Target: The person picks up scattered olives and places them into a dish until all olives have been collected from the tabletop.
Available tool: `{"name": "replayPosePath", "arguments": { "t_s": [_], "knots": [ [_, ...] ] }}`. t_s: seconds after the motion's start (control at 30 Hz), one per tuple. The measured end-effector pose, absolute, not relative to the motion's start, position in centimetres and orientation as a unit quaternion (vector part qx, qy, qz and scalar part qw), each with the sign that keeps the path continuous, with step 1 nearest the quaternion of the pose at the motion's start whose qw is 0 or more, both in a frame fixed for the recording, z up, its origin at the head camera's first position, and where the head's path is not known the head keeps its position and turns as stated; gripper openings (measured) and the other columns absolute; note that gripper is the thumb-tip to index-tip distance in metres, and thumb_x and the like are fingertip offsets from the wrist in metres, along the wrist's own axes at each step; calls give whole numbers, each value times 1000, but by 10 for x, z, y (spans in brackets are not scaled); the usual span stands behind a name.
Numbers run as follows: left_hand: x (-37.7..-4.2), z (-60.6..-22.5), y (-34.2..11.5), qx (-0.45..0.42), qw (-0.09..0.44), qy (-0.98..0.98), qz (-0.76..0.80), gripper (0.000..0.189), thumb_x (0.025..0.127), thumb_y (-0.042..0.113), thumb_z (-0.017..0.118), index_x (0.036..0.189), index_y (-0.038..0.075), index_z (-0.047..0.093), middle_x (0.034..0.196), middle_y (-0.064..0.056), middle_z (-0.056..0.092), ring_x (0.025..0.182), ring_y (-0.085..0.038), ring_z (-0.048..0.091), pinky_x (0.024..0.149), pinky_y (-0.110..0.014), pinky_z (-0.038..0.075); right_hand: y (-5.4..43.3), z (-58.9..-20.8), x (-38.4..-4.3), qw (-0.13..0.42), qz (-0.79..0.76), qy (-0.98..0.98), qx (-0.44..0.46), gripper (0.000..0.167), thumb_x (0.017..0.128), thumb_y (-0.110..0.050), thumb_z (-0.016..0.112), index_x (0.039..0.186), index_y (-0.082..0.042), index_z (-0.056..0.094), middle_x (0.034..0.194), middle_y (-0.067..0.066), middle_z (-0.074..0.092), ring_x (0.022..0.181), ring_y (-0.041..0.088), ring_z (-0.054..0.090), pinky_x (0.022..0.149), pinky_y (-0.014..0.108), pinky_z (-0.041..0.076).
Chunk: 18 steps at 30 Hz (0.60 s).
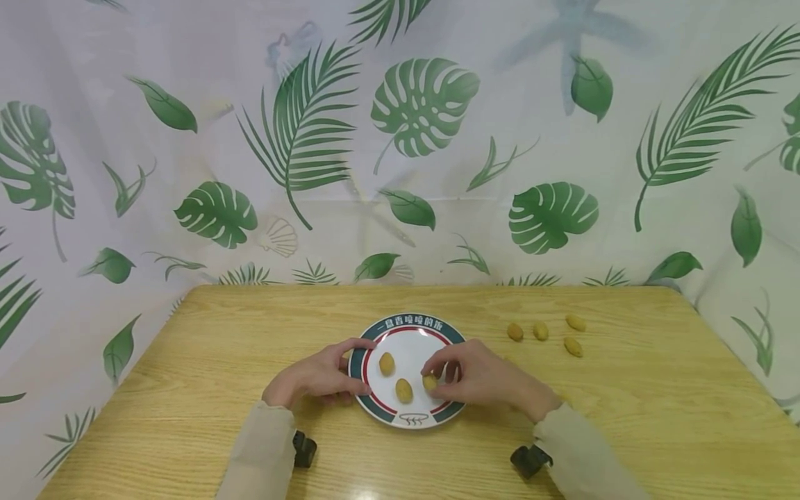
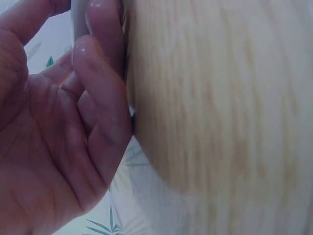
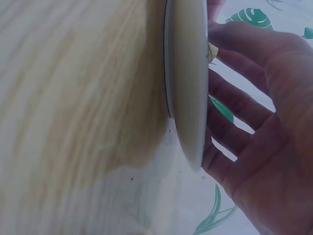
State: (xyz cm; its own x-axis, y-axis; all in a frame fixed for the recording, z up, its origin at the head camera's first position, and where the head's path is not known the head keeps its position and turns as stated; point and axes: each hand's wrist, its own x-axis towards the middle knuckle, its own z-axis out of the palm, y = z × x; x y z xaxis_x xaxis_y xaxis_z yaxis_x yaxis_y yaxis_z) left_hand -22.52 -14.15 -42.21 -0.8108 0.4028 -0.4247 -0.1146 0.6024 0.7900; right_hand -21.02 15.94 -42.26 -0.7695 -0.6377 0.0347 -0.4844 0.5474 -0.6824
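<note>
A round plate (image 1: 409,344) with a dark green band, a red ring and printed characters lies on the wooden table. My left hand (image 1: 321,375) holds its left edge; in the left wrist view, curled fingers (image 2: 105,93) meet the rim. Over the plate's right side, my right hand (image 1: 481,375) pinches a small oval yellow-brown fruit (image 1: 430,382) between thumb and forefinger, at the plate's surface. Two similar fruits, one (image 1: 387,364) at the left and one (image 1: 403,390) near the middle, lie on the plate. The right wrist view shows the plate edge-on (image 3: 190,83), the pinched fruit mostly hidden.
Several more such fruits (image 1: 540,330) lie on the table (image 1: 625,417) to the right of the plate. Something yellow shows faintly behind my right forearm. A leaf-patterned cloth (image 1: 437,229) hangs along the table's back edge.
</note>
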Motion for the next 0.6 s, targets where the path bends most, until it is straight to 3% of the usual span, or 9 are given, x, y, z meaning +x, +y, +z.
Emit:
{"name": "replayPosePath", "arguments": {
  "t_s": [0.23,0.6],
  "knots": [
    [-224,-421,-141,81,297,844,439,69,87,21,81,147,31,47,99,-6,68,72,-19,61,60,-27,46,159,-425,-211,106,-347,870,-334,19,88,-22,79,106,-18,76,89,-10,72,78,5,60,70,21,52],
    [-224,-421,-141,85,296,843,441,68,88,21,81,146,30,47,98,-5,68,71,-19,61,60,-27,46,153,-425,-210,105,-327,880,-327,20,88,-24,80,107,-20,76,93,-11,73,83,7,61,74,21,52]
  ]
}}
